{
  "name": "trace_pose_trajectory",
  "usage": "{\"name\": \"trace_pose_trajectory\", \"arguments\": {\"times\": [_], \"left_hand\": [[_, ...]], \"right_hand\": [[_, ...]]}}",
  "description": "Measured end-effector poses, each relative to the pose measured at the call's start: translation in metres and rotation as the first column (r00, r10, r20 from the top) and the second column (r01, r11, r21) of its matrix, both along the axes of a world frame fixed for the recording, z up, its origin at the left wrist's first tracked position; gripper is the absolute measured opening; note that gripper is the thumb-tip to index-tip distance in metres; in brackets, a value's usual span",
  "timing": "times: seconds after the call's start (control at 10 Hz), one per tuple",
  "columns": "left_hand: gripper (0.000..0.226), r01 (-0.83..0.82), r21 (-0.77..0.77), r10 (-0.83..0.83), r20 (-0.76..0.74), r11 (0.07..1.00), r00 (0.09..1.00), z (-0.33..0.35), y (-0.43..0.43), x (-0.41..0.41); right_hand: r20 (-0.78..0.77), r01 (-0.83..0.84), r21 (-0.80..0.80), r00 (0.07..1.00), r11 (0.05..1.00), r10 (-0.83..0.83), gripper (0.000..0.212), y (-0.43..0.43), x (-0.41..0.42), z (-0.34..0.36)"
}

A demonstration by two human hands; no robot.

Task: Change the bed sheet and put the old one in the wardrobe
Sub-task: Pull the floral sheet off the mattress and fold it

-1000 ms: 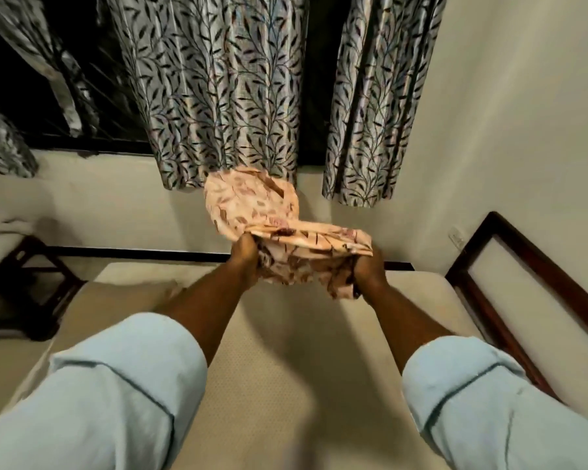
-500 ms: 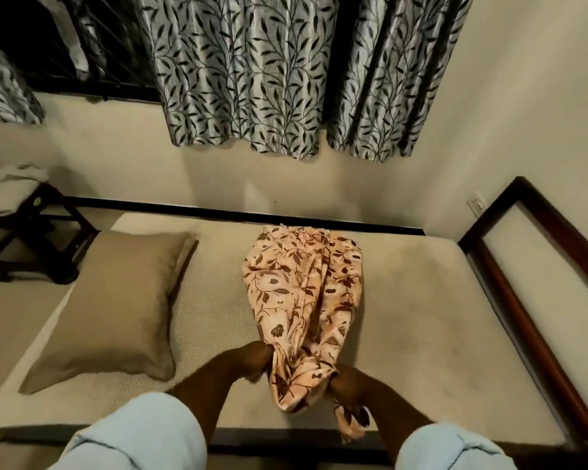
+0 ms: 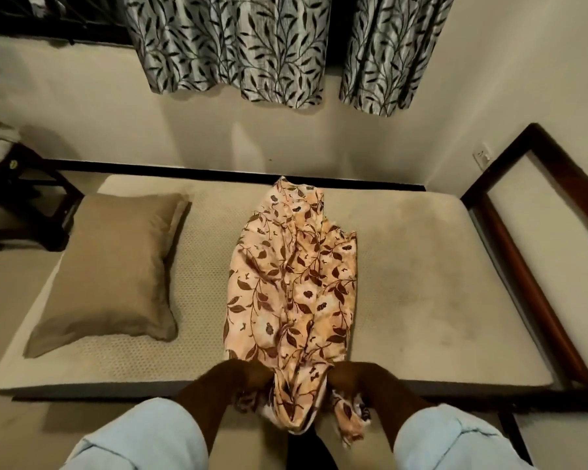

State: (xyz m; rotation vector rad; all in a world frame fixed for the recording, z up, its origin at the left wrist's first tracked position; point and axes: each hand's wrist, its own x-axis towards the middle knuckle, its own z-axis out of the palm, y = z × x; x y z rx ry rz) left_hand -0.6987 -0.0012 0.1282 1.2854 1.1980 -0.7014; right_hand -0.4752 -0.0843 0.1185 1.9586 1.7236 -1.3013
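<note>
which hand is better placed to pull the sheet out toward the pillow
Left, probably. The left hand grips the sheet on the side toward the pillow; the right hand grips it on the other side.

You have 2 open stretches of bare mattress [image 3: 421, 283]: a narrow one between the pillow [image 3: 112, 269] and the sheet [image 3: 292, 283], and a wider one from the sheet to the dark wooden bed frame [image 3: 523, 266] on your right. The sheet lies bunched in a strip across the middle, from the near edge almost to the far one, so any sideways sweep meets it. The pillow fills the left end. Past the far edge the wall [image 3: 150, 130] rises at once, with curtains [image 3: 252, 45] hanging above. A dark stool [image 3: 24, 198] stands off the left end.
</note>
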Motion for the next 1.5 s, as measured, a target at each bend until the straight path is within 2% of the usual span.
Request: {"name": "trace_pose_trajectory", "arguments": {"times": [0.1, 0.2, 0.3, 0.4, 0.5, 0.6, 0.7, 0.8, 0.9, 1.0, 1.1, 1.2, 1.3, 1.4, 1.5], "left_hand": [[0.042, -0.111, 0.144, 0.096, 0.106, 0.983, 0.99, -0.026, 0.04, 0.018], [0.029, -0.24, 0.267, 0.193, 0.19, 0.933, 0.963, 0.002, 0.09, 0.045], [0.028, -0.353, 0.353, 0.303, 0.191, 0.866, 0.934, 0.012, 0.152, 0.074], [0.02, -0.454, 0.423, 0.366, 0.275, 0.784, 0.889, 0.023, 0.221, 0.111], [0.021, -0.624, 0.43, 0.518, 0.347, 0.653, 0.782, 0.023, 0.301, 0.154], [0.039, -0.75, 0.404, 0.589, 0.465, 0.523, 0.661, 0.013, 0.379, 0.192], [0.064, -0.811, 0.398, 0.583, 0.564, 0.43, 0.585, 0.008, 0.429, 0.222], [0.062, -0.757, 0.508, 0.501, 0.568, 0.412, 0.654, -0.018, 0.444, 0.239], [0.053, -0.537, 0.634, 0.298, 0.452, 0.556, 0.841, -0.067, 0.425, 0.231], [0.038, -0.162, 0.69, -0.016, 0.244, 0.706, 0.97, -0.125, 0.391, 0.201], [0.042, 0.156, 0.647, -0.245, 0.05, 0.746, 0.968, -0.184, 0.362, 0.17], [0.074, 0.403, 0.641, -0.429, -0.125, 0.654, 0.895, -0.233, 0.342, 0.148], [0.116, 0.625, 0.562, -0.591, -0.274, 0.542, 0.759, -0.271, 0.329, 0.133], [0.118, 0.715, 0.524, -0.644, -0.356, 0.462, 0.677, -0.309, 0.315, 0.118], [0.073, 0.562, 0.715, -0.564, -0.282, 0.417, 0.776, -0.333, 0.307, 0.105]], "right_hand": [[0.012, 0.084, -0.063, 0.996, 0.994, -0.083, 0.042, 0.031, 0.015, 0.005], [-0.073, 0.222, -0.064, 0.971, 0.973, -0.227, 0.042, 0.073, 0.046, 0.0], [-0.151, 0.406, 0.003, 0.904, 0.914, -0.401, 0.031, 0.127, 0.076, 0.028], [-0.236, 0.438, 0.016, 0.875, 0.899, -0.423, 0.017, 0.201, 0.122, 0.04], [-0.268, 0.543, 0.117, 0.824, 0.832, -0.5, 0.012, 0.289, 0.174, 0.036], [-0.361, 0.681, 0.227, 0.723, 0.696, -0.589, 0.055, 0.38, 0.221, 0.031], [-0.474, 0.754, 0.275, 0.646, 0.597, -0.598, 0.095, 0.448, 0.248, 0.029], [-0.433, 0.746, 0.444, 0.664, 0.497, -0.61, 0.078, 0.475, 0.253, 0.005], [-0.383, 0.686, 0.483, 0.724, 0.544, -0.573, 0.047, 0.453, 0.235, -0.042], [-0.338, 0.563, 0.33, 0.82, 0.758, -0.462, 0.041, 0.402, 0.205, -0.105], [-0.251, 0.405, 0.191, 0.901, 0.894, -0.354, 0.051, 0.351, 0.182, -0.167], [-0.12, 0.165, 0.056, 0.98, 0.985, -0.157, 0.082, 0.311, 0.165, -0.214], [-0.007, 0.065, -0.013, 0.998, 0.998, -0.065, 0.109, 0.283, 0.146, -0.256], [0.149, -0.002, 0.08, 0.989, 0.997, -0.01, 0.099, 0.267, 0.128, -0.293], [0.23, 0.027, 0.318, 0.968, 0.948, -0.105, 0.051, 0.266, 0.121, -0.32]]}}
